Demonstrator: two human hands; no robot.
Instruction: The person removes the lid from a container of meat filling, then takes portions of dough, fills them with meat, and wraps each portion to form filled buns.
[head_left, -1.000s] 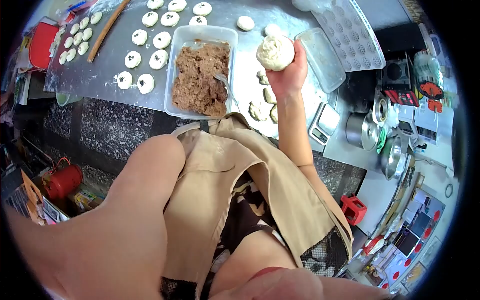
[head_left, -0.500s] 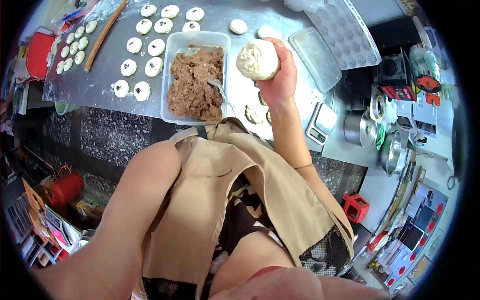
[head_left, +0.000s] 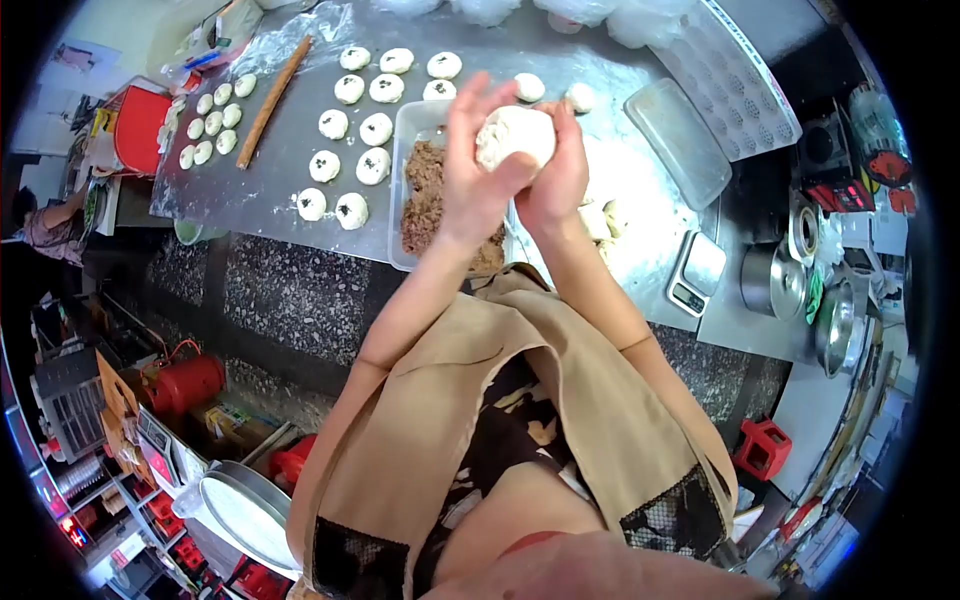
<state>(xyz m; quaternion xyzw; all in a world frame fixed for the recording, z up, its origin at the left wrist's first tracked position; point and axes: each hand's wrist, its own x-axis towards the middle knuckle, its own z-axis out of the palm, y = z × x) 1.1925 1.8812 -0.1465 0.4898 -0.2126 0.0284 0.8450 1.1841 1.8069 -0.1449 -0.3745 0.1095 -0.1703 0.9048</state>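
Note:
A round white dough ball (head_left: 517, 137), pleated on its left side, is held between my two hands above the metal table. My right hand (head_left: 560, 172) cups it from the right and below. My left hand (head_left: 474, 180) lies against its left side, the thumb across its lower front and the fingertips raised. Below my left forearm is a clear plastic tub (head_left: 398, 200) of brown minced filling (head_left: 425, 195), partly hidden by the arm. Some pale dough pieces (head_left: 603, 222) lie right of my right wrist.
Several buns with dark specks (head_left: 373, 166) stand left of the tub on the metal table (head_left: 275, 205). Beyond them are a wooden rolling pin (head_left: 274, 102) and smaller dough pieces (head_left: 213, 123). A clear lid (head_left: 680, 140) and kitchen scale (head_left: 697, 271) are at right.
My left hand has come up from outside the work area onto the dough ball, which my right hand held alone. The view has shifted, so the table appears further right and lower.

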